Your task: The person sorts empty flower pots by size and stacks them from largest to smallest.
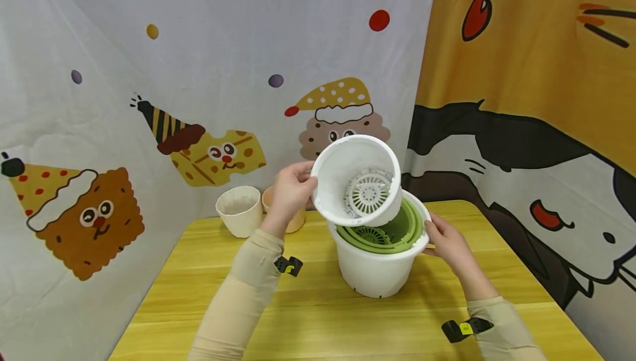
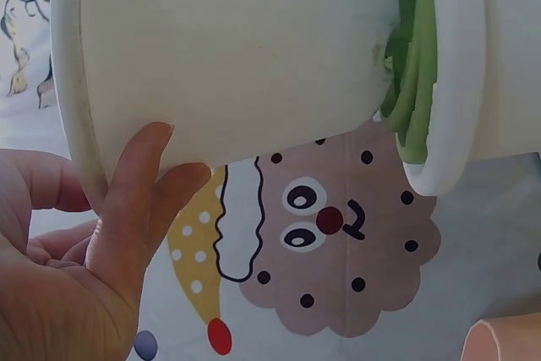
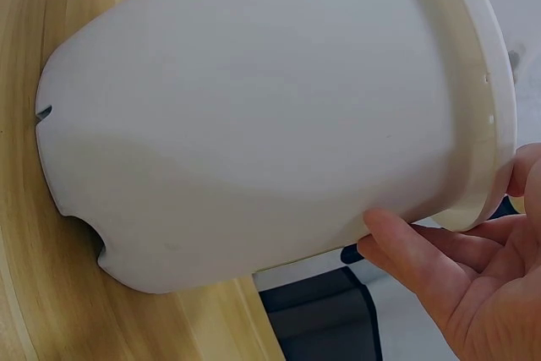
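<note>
My left hand (image 1: 293, 191) grips the left rim of a white plastic flowerpot (image 1: 330, 184), which is tilted so its slotted bottom faces me. This pot hangs over a larger white flowerpot (image 1: 372, 275) that stands upright on the table. Inside the larger one sit nested green flowerpots (image 1: 412, 220), partly hidden by the tilted pot. With thumb and fingers, my right hand (image 1: 449, 242) holds the larger pot's right rim. In the left wrist view, fingers (image 2: 135, 166) lie along the outside of the lifted pot, below its rim.
A cream pot (image 1: 240, 214) and a peach pot (image 1: 297, 222) stand at the table's back left, the peach one partly behind my left arm. The wooden table (image 1: 308, 317) meets printed cloth walls (image 1: 208, 74) behind and on the right.
</note>
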### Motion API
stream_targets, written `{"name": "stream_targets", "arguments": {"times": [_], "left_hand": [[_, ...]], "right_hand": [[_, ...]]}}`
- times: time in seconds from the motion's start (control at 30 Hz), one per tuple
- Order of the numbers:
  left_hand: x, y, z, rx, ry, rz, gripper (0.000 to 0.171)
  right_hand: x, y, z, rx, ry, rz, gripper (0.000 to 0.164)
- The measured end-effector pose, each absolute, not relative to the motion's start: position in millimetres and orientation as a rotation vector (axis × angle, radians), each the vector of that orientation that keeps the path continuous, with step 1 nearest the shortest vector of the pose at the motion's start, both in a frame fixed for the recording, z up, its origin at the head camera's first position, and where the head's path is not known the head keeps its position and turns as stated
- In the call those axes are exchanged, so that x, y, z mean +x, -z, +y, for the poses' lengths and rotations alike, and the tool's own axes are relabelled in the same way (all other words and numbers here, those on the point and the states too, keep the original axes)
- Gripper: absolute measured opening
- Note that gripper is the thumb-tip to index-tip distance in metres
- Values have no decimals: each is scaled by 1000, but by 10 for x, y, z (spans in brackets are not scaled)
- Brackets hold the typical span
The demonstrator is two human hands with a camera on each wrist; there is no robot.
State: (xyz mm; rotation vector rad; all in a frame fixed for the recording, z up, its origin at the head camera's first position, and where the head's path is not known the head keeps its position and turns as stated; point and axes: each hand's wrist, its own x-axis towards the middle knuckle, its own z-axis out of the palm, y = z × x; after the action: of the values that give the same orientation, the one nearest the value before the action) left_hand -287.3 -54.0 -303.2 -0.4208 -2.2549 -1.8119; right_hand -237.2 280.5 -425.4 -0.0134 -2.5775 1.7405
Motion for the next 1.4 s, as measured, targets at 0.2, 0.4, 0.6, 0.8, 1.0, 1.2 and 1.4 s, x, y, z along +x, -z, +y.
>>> {"name": "stream_targets", "arguments": {"times": [0.2, 0.4, 0.6, 0.8, 1.0, 1.2, 1.4], "left_hand": [[-2903, 3047, -476, -441, 1725, -2329, 37], [-2913, 3058, -407, -451, 1705, -2368, 37], [-2938, 3096, -346, -455, 1678, -2410, 38], [-2967, 3112, -314, -464, 1618, -2448, 38], [-2992, 3109, -272, -475, 1619, -2495, 39], [-3018, 3101, -211, -498, 1545, -2559, 39], [-3024, 3084, -147, -509, 1516, -2598, 39]], "right_hand": [[-2372, 4253, 2807, -23, -1735, -2584, 65], [-2375, 4256, 2809, -17, -1735, -2577, 65], [-2379, 4265, 2810, -12, -1733, -2574, 64], [-2382, 4263, 2809, -17, -1735, -2581, 64], [-2383, 4256, 2808, 3, -1753, -2563, 63], [-2393, 4263, 2810, 4, -1749, -2561, 62], [-2384, 4268, 2810, 4, -1757, -2562, 62]]}}
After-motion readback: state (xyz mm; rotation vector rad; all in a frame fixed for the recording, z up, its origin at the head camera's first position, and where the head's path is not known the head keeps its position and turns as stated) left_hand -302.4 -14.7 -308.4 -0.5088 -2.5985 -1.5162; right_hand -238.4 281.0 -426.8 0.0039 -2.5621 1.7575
